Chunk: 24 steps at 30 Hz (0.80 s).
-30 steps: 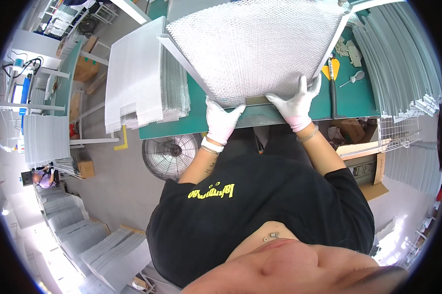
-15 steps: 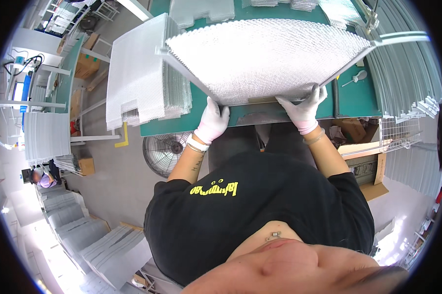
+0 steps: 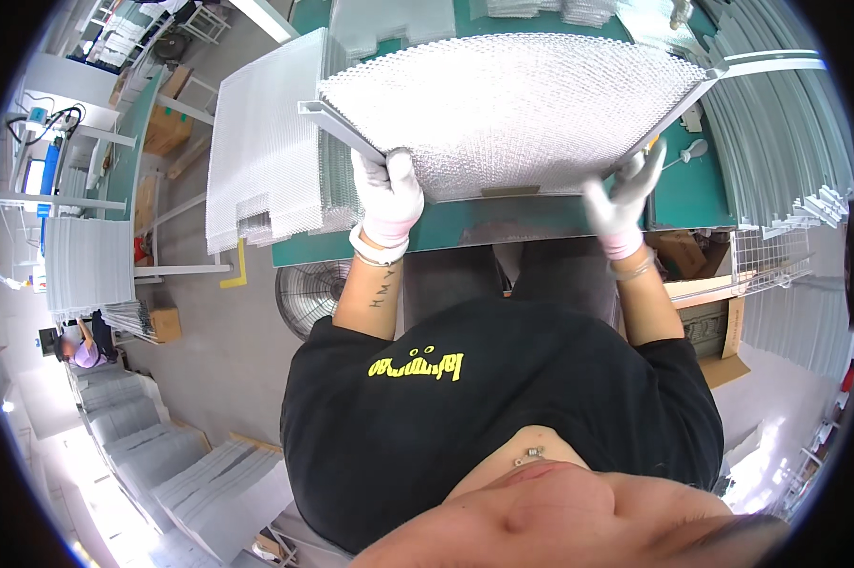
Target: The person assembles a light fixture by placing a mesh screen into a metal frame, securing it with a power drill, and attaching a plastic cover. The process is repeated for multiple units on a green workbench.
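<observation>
A silvery expanded-mesh panel (image 3: 522, 109) leans up over the green table, with a light grey metal rail (image 3: 337, 126) along its left side and another rail (image 3: 673, 115) along its right. My white-gloved left hand (image 3: 389, 196) grips the left rail near the panel's lower left corner, thumb raised on the near side. At the lower right corner, my gloved right hand (image 3: 624, 201) has its fingers spread beside the right rail, its thumb apart and blurred. Whether its fingertips touch the rail is hard to see. A small brownish strip (image 3: 510, 191) shows at the mesh's near edge.
Stacked mesh sheets (image 3: 266, 142) overhang the green table (image 3: 304, 248) at left. On the right lie a screwdriver (image 3: 694, 150) and a thick pile of grey rails (image 3: 777, 123). A floor fan (image 3: 309, 295) stands below the table edge. Another person (image 3: 86, 350) is far left.
My left hand has moved up and left from the near corner onto the left rail. My right hand has shifted right and its thumb has come off the near edge.
</observation>
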Each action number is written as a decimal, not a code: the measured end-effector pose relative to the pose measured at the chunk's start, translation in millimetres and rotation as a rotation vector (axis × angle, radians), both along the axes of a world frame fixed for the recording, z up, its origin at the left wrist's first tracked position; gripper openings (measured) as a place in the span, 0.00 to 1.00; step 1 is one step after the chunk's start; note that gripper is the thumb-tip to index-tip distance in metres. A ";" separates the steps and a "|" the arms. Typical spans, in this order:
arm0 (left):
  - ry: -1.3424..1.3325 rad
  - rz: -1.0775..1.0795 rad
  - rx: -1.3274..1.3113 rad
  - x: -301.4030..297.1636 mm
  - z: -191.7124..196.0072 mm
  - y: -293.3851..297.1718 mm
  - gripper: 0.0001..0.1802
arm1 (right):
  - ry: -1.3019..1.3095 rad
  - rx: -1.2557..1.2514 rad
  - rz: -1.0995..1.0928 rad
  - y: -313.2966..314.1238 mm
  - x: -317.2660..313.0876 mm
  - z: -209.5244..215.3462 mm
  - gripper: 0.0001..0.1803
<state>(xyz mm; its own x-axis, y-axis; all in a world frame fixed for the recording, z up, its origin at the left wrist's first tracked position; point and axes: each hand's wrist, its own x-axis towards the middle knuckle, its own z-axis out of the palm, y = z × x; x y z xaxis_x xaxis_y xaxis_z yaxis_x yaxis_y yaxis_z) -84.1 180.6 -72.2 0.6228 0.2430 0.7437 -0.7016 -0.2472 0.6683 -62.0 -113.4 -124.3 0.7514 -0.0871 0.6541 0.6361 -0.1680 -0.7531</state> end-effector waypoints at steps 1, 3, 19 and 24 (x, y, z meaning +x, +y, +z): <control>0.047 -0.028 -0.014 -0.5 -5.7 2.3 0.24 | -0.002 0.006 0.073 -6.1 4.4 27.6 0.56; 0.100 -0.065 -0.022 -0.5 -11.9 7.6 0.26 | -0.088 0.011 -0.053 -11.4 15.0 81.0 0.49; 0.032 0.170 0.190 9.9 55.8 -0.5 0.20 | -0.155 0.233 0.020 10.6 25.0 122.8 0.38; 0.154 0.164 0.115 7.1 75.0 -1.7 0.21 | -0.153 0.218 -0.027 8.5 29.9 116.6 0.37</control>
